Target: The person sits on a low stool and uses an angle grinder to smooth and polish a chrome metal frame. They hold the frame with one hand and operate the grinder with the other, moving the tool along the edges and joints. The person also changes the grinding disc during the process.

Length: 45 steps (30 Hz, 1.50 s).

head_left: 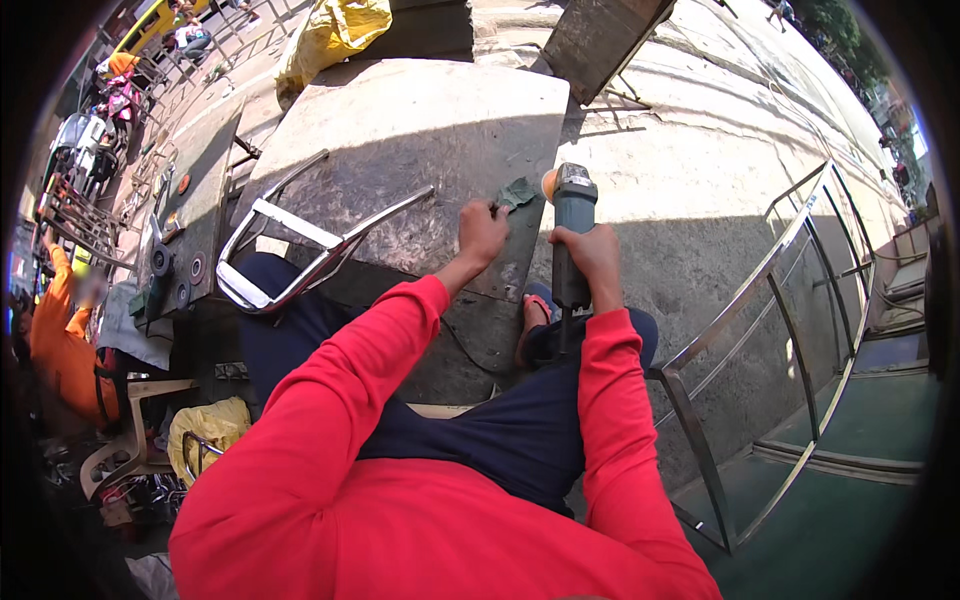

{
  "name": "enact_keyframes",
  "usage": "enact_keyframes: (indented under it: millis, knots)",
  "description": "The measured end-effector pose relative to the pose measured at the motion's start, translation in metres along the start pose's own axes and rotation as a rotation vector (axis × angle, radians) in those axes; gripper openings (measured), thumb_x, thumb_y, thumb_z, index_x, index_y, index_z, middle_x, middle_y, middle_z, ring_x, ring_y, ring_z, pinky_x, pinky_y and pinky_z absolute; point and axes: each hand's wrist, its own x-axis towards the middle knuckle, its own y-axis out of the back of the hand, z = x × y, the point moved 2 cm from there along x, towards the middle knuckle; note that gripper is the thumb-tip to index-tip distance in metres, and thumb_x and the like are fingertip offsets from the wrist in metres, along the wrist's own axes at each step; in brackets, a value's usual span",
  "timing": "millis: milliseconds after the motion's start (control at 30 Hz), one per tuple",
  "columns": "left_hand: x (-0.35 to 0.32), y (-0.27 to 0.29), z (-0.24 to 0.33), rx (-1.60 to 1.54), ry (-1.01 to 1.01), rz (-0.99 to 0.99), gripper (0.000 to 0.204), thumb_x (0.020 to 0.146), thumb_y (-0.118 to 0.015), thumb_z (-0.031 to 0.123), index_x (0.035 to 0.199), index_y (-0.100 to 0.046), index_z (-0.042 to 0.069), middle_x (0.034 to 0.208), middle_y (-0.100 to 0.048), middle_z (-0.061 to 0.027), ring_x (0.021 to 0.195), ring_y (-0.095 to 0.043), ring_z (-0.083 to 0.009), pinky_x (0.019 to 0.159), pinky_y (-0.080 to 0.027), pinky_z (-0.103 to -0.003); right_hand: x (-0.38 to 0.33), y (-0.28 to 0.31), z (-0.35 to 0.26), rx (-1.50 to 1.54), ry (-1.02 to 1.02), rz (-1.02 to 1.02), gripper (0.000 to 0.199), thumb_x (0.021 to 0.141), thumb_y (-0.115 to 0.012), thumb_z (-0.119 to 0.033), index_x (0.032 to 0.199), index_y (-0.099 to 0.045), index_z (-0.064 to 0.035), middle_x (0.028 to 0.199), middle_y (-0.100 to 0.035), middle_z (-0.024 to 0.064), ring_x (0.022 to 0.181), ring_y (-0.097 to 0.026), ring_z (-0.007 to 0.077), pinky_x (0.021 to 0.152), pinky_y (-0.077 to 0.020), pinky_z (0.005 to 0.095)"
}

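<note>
My right hand is wrapped round the body of a dark grey-green angle grinder. The tool stands upright over my right knee, with an orange-tan disc on its head facing left. The fingers of my left hand are pinched at the edge of a crumpled dark green scrap, whose material I cannot make out. That scrap is over the worn tabletop, left of the disc. A bent metal tube frame with flat white bars leans across the table's left edge and my left thigh.
At the left, a low bench carries several round discs. A large metal railing stands on the right. Yellow sacking lies beyond the table. A person in orange is at the far left. My sandalled foot is below the grinder.
</note>
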Motion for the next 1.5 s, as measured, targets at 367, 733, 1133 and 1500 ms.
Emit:
enact_keyframes:
  millis: [367,733,1133,1500]
  knots:
    - [-0.034,0.01,0.001,-0.089,-0.122,-0.007,0.027,0.081,-0.073,0.021,0.095,-0.072,-0.003,0.094,-0.07,-0.0188,0.085,-0.067,-0.0315,0.077,-0.052,-0.039,0.013,-0.007,0.005,0.025,-0.034,0.013,0.047,0.057,-0.081,-0.034,0.071,-0.068,0.0094,0.064,-0.067,0.0178,0.057,-0.068,0.0261,0.055,-0.0526,0.0368]
    - [-0.073,0.034,-0.018,-0.587,0.314,-0.36,0.06,0.093,-0.058,0.051,0.119,-0.064,-0.002,0.107,-0.069,-0.0192,0.101,-0.063,-0.0248,0.085,-0.047,-0.043,0.004,-0.014,-0.001,0.018,-0.006,-0.023,0.049,0.057,-0.081,-0.035,0.071,-0.068,0.0101,0.066,-0.067,0.0199,0.058,-0.068,0.0275,0.058,-0.0535,0.0371]
    - [-0.083,0.065,-0.001,-0.784,0.144,-0.598,0.062,0.099,-0.047,0.05,0.124,-0.06,-0.006,0.103,-0.07,-0.0212,0.094,-0.066,-0.0282,0.083,-0.051,-0.038,0.009,-0.014,0.005,0.08,-0.025,-0.038,0.031,0.062,-0.08,-0.025,0.068,-0.069,0.0034,0.06,-0.065,0.0088,0.05,-0.062,0.0172,0.048,-0.0467,0.0316]
    - [-0.109,0.054,-0.087,0.641,0.124,-0.196,0.108,0.092,-0.058,0.055,0.141,-0.004,-0.026,0.077,-0.068,-0.0252,0.074,-0.069,-0.0403,0.067,-0.055,-0.047,0.014,-0.013,0.008,0.029,-0.077,-0.034,0.041,0.059,-0.082,-0.03,0.065,-0.067,0.0075,0.059,-0.064,0.0108,0.048,-0.061,0.0183,0.047,-0.0464,0.0323]
